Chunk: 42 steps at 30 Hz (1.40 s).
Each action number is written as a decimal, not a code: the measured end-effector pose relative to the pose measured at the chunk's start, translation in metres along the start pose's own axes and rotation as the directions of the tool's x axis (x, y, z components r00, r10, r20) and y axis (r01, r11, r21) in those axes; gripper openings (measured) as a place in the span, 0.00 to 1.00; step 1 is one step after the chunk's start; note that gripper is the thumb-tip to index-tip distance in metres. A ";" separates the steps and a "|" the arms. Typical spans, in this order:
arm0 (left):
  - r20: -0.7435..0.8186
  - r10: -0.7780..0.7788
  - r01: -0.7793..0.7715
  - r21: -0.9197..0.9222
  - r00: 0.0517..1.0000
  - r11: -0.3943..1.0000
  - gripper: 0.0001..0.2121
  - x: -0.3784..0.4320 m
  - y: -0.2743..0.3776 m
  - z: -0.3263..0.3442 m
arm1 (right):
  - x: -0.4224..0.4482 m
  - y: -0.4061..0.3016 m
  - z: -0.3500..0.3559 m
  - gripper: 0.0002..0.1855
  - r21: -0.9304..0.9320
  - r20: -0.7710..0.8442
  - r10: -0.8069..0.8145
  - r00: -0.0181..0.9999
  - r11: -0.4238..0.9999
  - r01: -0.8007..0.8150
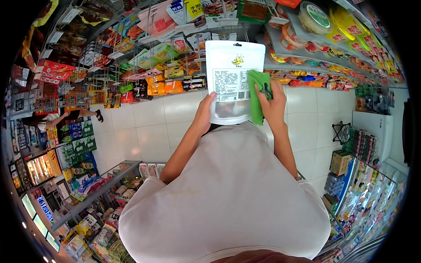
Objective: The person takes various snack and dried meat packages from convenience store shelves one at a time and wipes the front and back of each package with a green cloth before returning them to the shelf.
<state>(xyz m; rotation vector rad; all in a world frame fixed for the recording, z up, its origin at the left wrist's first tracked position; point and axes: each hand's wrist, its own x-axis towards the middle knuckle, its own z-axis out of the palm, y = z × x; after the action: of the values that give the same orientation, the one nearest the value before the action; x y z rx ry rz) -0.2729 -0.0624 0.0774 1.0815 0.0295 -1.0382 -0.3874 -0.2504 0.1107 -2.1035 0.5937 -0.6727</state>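
Note:
A white snack pouch (230,79) with a cartoon bee, printed text and a clear window near its bottom is upright before my body. My left hand (204,113) grips its lower left edge, the thumb on the printed face. In my right hand (273,100) is a green cloth (258,95) with a dark patch, lying against the pouch's right side. The cloth hides part of the printed text and the right edge. Behind the pouch's top, packaged snacks (199,41) hang on a wire rack.
Shelves with tubs and packets (315,49) stand at upper right. Wire racks of bagged food (125,187) are behind me at left. At far left is another person (74,115). A folding stool (341,131) and cartons (339,162) stand on the right of the tiled floor (148,131).

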 end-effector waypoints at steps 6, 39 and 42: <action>0.037 -0.028 0.027 0.021 0.999 0.999 0.25 -0.012 0.022 -0.028 | -0.009 -0.037 0.044 0.20 -0.008 0.044 -0.108 0.993 0.994 0.108; 0.331 -0.015 -0.110 0.355 0.943 0.929 0.21 -0.055 0.108 -0.197 | -0.023 -0.179 0.205 0.25 -0.181 0.059 -0.148 0.987 0.971 0.157; 0.318 0.096 -0.229 0.411 0.943 0.883 0.20 -0.053 0.098 -0.203 | -0.028 -0.188 0.214 0.24 -0.156 0.221 -0.223 0.949 0.953 0.261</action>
<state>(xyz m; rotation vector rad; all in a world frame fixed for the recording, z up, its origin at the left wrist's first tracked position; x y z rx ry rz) -0.1429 0.1296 0.0673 1.3043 -0.5548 -1.0642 -0.2383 -0.0092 0.1484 -2.4089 0.2941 -0.5457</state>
